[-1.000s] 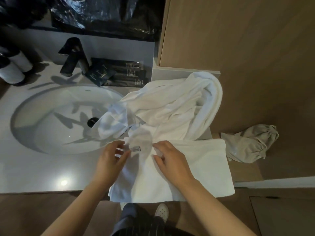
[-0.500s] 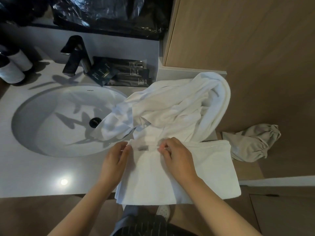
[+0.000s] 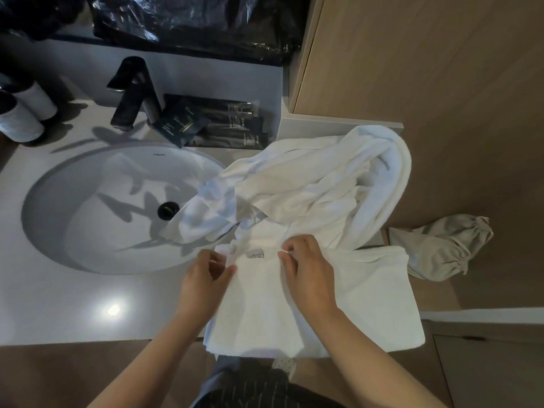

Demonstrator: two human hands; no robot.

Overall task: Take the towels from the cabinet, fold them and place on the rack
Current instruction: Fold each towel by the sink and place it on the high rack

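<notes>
A folded white towel [image 3: 362,298] lies flat on the counter's front right, overhanging its edge. A small grey label [image 3: 255,254] shows at its far edge. My left hand [image 3: 203,278] pinches the towel's far left corner. My right hand [image 3: 306,269] pinches the far edge just right of the label. Behind them a heap of loose white towels [image 3: 318,189] sits on the counter, one end hanging into the sink.
The white sink basin [image 3: 97,219] with a black drain fills the left, a black faucet [image 3: 132,92] behind it. Dark toiletry packets [image 3: 212,125] lie at the back. A beige cloth bag [image 3: 441,248] rests at right beside the wooden cabinet wall [image 3: 426,83].
Both hands slid up to the towel's far edge and now pinch it either side of the label; the edge has been drawn flatter and straighter.
</notes>
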